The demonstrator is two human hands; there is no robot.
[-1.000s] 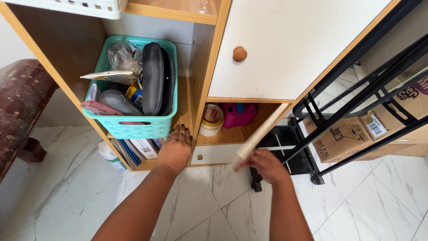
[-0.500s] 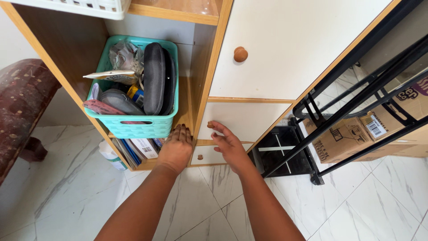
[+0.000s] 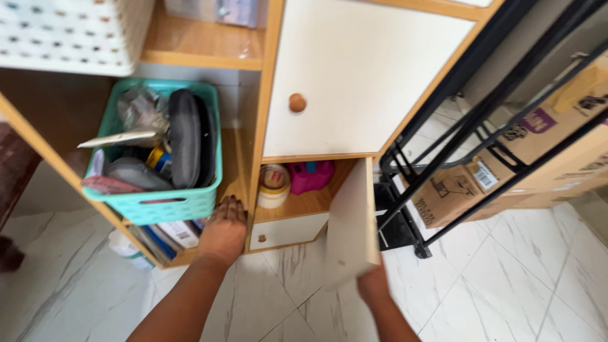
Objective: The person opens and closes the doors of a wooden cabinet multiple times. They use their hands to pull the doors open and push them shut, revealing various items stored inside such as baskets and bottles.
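A small white cupboard door with a pale wood edge (image 3: 352, 221) stands swung open from the wooden shelf unit (image 3: 269, 82). The right hand (image 3: 372, 283), mostly hidden behind the door's lower edge, holds it; its grip cannot be told. The left hand (image 3: 223, 229) rests flat, fingers open, beside a teal plastic basket (image 3: 158, 206).

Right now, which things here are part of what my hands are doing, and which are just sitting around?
In hand:
left hand on the shelf edge
right hand behind the open door

Sitting around:
teal basket
tape roll
pink item
boxes
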